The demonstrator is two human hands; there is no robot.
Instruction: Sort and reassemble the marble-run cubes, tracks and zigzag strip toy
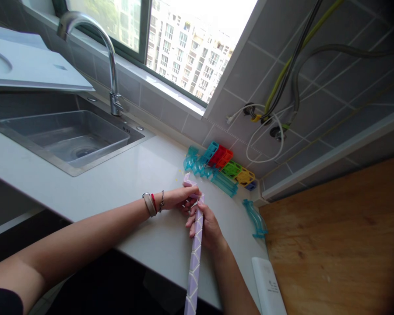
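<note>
Both hands were closed on a long lilac strip (pixel 195 245) with a white zigzag pattern. The left hand (pixel 180 197) pinched its upper end, where the strip folded over, and the right hand (pixel 207 225) had its grip wrapped around the strip just below. The strip ran down from the hands, over the white surface (pixel 124 183), and past its near edge. Beyond the hands, against the tiled wall, lay a row of coloured plastic pieces (pixel 221 168), with a curved teal piece (pixel 255 218) apart to the right. A steel sink (pixel 68 140) and tap (pixel 113 65) sat well apart to the left.
</note>
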